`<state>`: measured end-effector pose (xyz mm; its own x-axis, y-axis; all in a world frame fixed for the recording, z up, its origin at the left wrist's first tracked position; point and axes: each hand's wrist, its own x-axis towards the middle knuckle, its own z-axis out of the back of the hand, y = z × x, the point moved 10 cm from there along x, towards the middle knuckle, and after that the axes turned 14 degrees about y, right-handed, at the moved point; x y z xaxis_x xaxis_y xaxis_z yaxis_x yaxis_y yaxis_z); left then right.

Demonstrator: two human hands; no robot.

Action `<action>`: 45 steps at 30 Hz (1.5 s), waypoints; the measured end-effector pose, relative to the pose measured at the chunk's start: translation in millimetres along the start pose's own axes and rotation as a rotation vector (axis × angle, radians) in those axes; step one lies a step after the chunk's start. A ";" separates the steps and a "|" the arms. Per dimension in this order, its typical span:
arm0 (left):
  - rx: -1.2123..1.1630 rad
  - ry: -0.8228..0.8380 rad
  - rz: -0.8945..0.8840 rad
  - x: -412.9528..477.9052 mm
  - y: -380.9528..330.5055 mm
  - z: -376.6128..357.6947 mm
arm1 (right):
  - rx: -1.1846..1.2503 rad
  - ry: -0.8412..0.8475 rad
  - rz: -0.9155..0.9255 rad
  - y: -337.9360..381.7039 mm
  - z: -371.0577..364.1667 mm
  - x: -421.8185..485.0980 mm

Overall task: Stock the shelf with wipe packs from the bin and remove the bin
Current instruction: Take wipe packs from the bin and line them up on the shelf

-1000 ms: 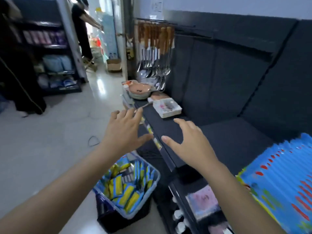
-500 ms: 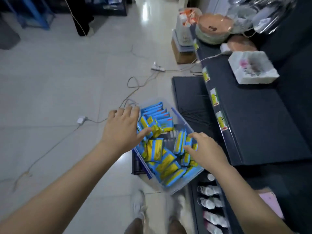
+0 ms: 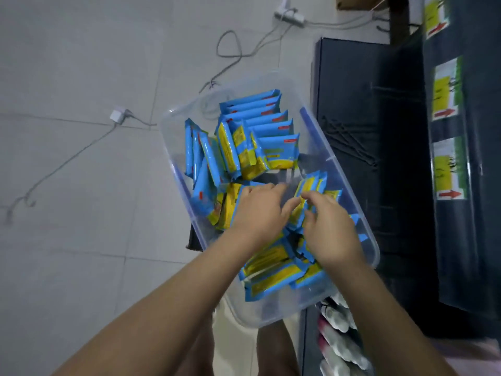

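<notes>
A clear plastic bin (image 3: 375, 255) sits in front of me on a dark crate (image 3: 193, 241), beside the dark shelf (image 3: 477, 240). Several blue and yellow wipe packs (image 3: 252, 147) fill it, some upright in rows, some lying loose. Both hands are inside the bin. My left hand (image 3: 259, 213) lies over the loose packs with fingers stretched forward, its thumb against an upright bunch of packs (image 3: 310, 185). My right hand (image 3: 329, 229) curls its fingers round that same bunch from the right.
The shelf edge carries yellow price labels (image 3: 444, 90). A lower dark shelf board (image 3: 352, 85) lies right of the bin, and white bottles (image 3: 339, 327) lie below it. Cables and a power strip (image 3: 288, 17) run across the tiled floor (image 3: 81, 63) on the left.
My view dropped from the shelf down to the bin. Both hands came down from above the shelf edge into the bin, and the right one closed on a bunch of packs.
</notes>
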<state>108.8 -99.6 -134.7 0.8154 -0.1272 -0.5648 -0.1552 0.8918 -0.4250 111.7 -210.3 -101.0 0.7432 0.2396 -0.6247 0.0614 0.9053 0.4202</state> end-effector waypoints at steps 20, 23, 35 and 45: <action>-0.485 0.051 -0.051 55.2 35.3 -38.3 | -0.292 0.172 0.036 -2.0 -8.0 26.8; -0.562 0.023 -0.044 52.6 38.8 -31.9 | -0.565 0.184 0.087 10.9 -13.6 39.9; -0.149 0.140 0.111 -1.4 64.4 8.2 | -0.902 0.119 0.418 28.5 -47.4 72.1; -0.144 0.187 0.183 -9.5 89.0 -3.2 | -1.172 0.220 0.549 50.6 -31.3 106.9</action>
<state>85.4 -20.5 -169.4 0.6515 -0.0595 -0.7563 -0.3792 0.8379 -0.3925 173.4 -127.9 -167.1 0.3554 0.6227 -0.6971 -0.9068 0.4105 -0.0956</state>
